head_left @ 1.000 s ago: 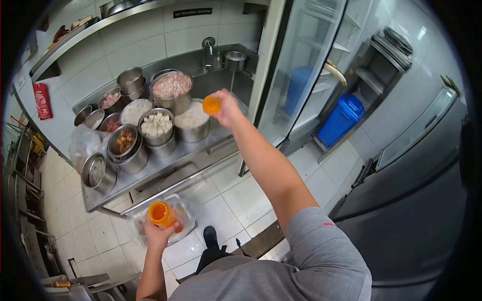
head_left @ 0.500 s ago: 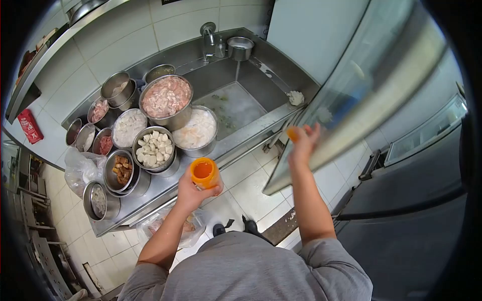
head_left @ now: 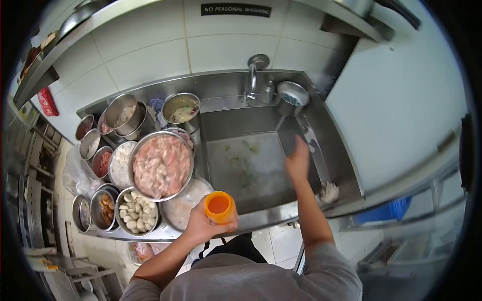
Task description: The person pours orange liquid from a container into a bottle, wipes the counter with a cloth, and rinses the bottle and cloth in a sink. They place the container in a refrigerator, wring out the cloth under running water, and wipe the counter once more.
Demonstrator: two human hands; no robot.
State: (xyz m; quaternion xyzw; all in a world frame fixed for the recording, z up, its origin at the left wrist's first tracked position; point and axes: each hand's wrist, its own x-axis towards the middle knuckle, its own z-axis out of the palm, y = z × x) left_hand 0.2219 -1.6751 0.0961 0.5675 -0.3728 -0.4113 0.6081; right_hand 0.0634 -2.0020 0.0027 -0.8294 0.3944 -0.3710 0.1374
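Observation:
My left hand (head_left: 201,227) is wrapped around an orange plastic jar (head_left: 219,208) whose open mouth faces up. The jar is in front of the sink's near edge, close to a bowl of pale contents (head_left: 186,208). My right hand (head_left: 298,159) reaches over the right part of the sink (head_left: 261,198). Motion blurs its fingers, and I cannot see whether anything is in them. Beyond it stand the tap (head_left: 252,80) and a steel pot (head_left: 292,99) in the back right corner.
Left of the basin, several steel containers crowd the counter, including a large bowl of raw minced meat (head_left: 161,163) and a bowl of white balls (head_left: 137,211). A crumpled white clump (head_left: 329,192) lies on the sink's right ledge. A shelf (head_left: 95,19) overhangs at upper left.
My view has turned toward the sink. My right hand, earlier by the glass door with a small orange piece at its fingers, is now over the sink. The left still holds the jar.

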